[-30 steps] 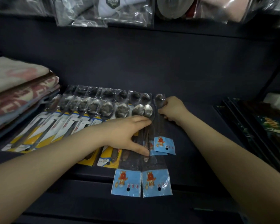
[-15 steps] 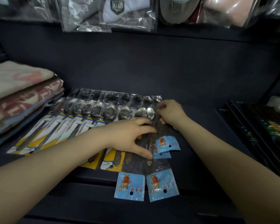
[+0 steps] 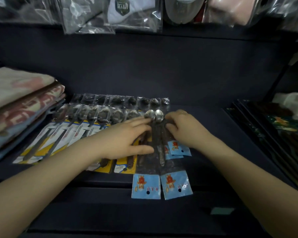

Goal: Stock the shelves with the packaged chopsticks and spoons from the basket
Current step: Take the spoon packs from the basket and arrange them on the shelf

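Observation:
Packaged spoons lie in overlapping rows on a dark shelf (image 3: 213,117): several yellow-carded packs (image 3: 72,134) to the left and a back row (image 3: 120,100) behind them. Two blue-carded spoon packs (image 3: 145,186) (image 3: 176,183) hang over the shelf's front edge, their bowls near my fingertips. My left hand (image 3: 127,138) lies flat on the packs, fingers spread. My right hand (image 3: 184,127) pinches the top of another blue-carded spoon pack (image 3: 176,148) just right of them. No basket or chopsticks can be made out.
Folded towels (image 3: 21,103) are stacked at the left. Dark flat packages (image 3: 273,134) lie at the right. Bagged goods (image 3: 131,12) hang along the top. A lower shelf front with a small label (image 3: 222,211) runs below.
My right hand has drawn nearer and slightly right, bringing the small blue-carded pack with it. My left hand has stayed pressed on the packs.

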